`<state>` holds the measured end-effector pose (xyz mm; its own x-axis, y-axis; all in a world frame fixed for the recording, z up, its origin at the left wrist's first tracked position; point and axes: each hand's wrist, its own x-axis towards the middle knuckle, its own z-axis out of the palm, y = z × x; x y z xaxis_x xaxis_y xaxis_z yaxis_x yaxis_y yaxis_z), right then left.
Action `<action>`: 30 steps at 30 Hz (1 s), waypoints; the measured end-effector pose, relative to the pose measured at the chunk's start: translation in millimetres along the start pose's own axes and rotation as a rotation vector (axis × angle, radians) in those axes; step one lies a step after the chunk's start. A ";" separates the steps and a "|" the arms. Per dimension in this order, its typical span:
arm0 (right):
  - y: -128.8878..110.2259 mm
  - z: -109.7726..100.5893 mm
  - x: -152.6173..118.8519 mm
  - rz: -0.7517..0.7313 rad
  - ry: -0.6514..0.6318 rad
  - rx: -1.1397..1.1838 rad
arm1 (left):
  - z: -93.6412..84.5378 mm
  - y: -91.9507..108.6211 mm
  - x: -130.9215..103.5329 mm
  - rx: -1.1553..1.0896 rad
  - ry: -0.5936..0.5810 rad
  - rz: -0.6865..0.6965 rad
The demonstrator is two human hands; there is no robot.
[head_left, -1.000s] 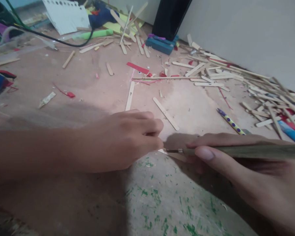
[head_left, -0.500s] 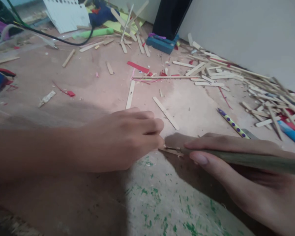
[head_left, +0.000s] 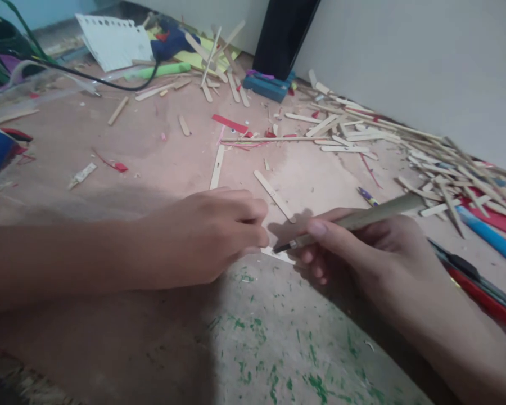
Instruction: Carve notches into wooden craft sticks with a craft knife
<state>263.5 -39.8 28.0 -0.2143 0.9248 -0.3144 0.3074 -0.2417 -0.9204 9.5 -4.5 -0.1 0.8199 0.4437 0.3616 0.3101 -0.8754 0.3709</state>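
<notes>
My left hand is closed, its fingers curled and pinching one end of a pale craft stick that lies low on the work surface. My right hand grips a slim carving tool like a pen, its wooden handle slanting up to the right. The tool's dark narrow metal tip meets the stick just right of my left fingertips. Much of the stick is hidden under my left hand. Just beyond my hands lie a loose craft stick and another stick that reaches back from behind my left knuckles.
Heaped sticks spread along the wall at right, near a blue tube. A red-and-black tool is partly behind my right wrist. At the back stand a blue block and a torn notebook sheet. A red strip lies mid-surface.
My right hand has turned, so the tool's handle now tilts up instead of lying nearly level. The red-and-black tool has come into view. My left hand keeps its hold.
</notes>
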 end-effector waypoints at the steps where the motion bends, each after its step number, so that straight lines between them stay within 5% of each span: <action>1: 0.4 -1.6 2.7 0.027 -0.033 0.045 | 0.3 0.4 0.1 -0.001 0.003 -0.001; 7: -2.9 0.7 5.4 0.132 -0.060 0.144 | 3.2 -0.1 -0.6 -0.029 0.007 -0.013; 30: -3.8 2.6 7.0 -0.003 0.028 -0.045 | 2.0 -1.1 -1.2 0.020 -0.006 0.001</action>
<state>258.4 -33.1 28.7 -0.1896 0.9334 -0.3048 0.3486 -0.2262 -0.9096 9.1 -4.4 -2.7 0.8231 0.4417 0.3570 0.3186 -0.8794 0.3538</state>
